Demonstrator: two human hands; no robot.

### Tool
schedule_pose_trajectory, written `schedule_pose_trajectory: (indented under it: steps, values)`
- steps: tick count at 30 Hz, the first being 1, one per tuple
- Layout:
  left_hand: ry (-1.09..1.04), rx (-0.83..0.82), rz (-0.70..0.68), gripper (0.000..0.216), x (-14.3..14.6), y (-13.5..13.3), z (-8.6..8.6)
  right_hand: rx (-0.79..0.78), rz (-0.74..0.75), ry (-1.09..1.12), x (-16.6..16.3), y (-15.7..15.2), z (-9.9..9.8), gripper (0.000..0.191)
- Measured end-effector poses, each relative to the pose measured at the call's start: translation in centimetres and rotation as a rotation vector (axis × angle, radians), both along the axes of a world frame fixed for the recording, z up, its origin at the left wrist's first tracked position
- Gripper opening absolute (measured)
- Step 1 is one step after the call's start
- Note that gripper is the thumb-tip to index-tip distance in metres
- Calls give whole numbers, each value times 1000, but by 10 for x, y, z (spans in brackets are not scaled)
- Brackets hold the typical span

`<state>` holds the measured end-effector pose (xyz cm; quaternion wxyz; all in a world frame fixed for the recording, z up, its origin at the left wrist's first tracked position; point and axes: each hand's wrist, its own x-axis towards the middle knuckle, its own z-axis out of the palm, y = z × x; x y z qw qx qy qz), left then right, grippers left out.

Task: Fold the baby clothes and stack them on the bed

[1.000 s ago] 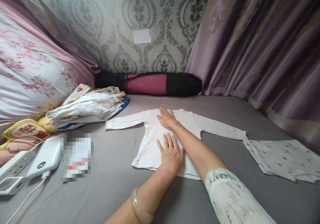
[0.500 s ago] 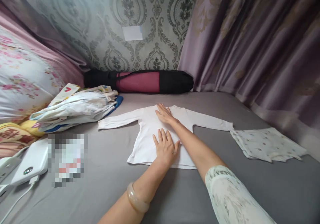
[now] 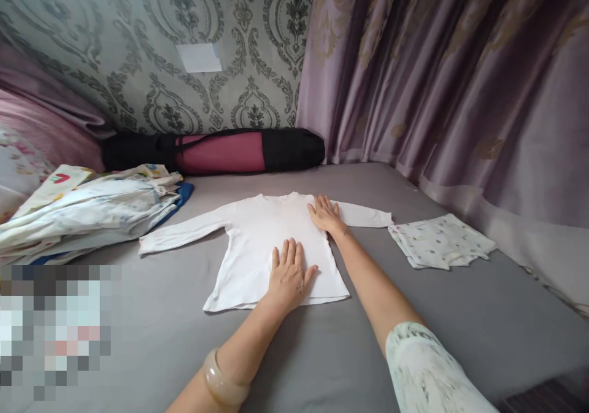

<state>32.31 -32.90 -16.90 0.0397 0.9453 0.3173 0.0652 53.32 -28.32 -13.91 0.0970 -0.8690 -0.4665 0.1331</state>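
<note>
A small white long-sleeved shirt (image 3: 257, 241) lies spread flat on the grey bed sheet (image 3: 322, 351), sleeves out to both sides. My left hand (image 3: 289, 273) rests flat on the shirt's lower hem area, fingers stretched out; a pale bangle sits on that wrist. My right hand (image 3: 326, 213) lies flat and open on the shirt's right shoulder, at the base of the right sleeve. Neither hand holds anything.
A folded spotted garment (image 3: 439, 241) lies to the right of the shirt. A pile of folded printed clothes (image 3: 87, 207) sits at the left. A black and maroon rolled bag (image 3: 216, 150) lies against the patterned wall. Purple curtains (image 3: 460, 81) hang at the right.
My right hand slid from the shirt's chest to its right shoulder. My left hand stayed flat on the lower part. The camera turned right, so everything shifted left in view.
</note>
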Motion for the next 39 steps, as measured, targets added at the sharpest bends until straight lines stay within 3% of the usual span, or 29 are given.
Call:
schedule_pose_trajectory:
  steps: [11,17,22,29,35,39]
  values:
    - [33,12,-33,60,-2,0,5,9,19,-44,3,-3,-16,65]
    - [86,52,-35,62,-1,-2,9,59,5,111,17,-5,-5,64]
    - [117,43,-49,61,2,-1,25,163,-175,43,59,-30,17,54]
    - [116,-12,-39,46,17,16,50,11,-598,-63,97,-74,13,47]
    - [161,-110,6,34,42,47,61,16,-671,-119,101,-76,4,49]
    - [70,-128,-57,31,62,70,54,42,-709,-169,101,-77,5,46]
